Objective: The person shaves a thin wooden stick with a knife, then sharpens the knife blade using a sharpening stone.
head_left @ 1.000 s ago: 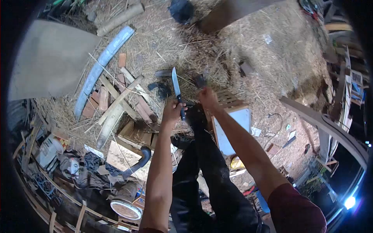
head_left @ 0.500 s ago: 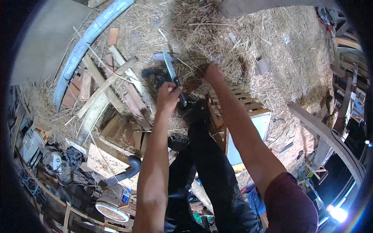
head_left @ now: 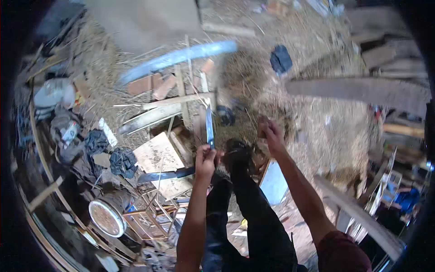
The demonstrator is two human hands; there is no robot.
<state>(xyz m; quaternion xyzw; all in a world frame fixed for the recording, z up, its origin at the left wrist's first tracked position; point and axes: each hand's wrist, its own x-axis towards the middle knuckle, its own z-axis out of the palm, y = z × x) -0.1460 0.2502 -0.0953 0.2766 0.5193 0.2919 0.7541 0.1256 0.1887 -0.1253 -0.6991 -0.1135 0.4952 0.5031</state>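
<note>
My left hand [head_left: 205,162] is closed around the black handle of a knife [head_left: 209,128], whose long pale blade points up and away from me. Off to the right, above the straw, my right hand [head_left: 272,135] has its fingers curled, and blur hides what is in them, if anything. Between and beyond the hands lie dry straw [head_left: 247,75] and a small dark bundle [head_left: 225,115]. Left of the knife are wooden boards [head_left: 152,119] and brick pieces [head_left: 165,87].
A curved blue-white strip [head_left: 181,55] crosses the straw ahead. A pale wooden panel [head_left: 158,152] with a long dark tool [head_left: 165,175] is at my left, near a round white-rimmed bucket [head_left: 107,218]. A light blue panel [head_left: 274,183] stands beside my leg. Beams [head_left: 362,90] extend at right.
The camera view has turned, shifting the surroundings. Both hands have moved back toward my body, the right hand away from the straw clump. The knife stays in my left hand.
</note>
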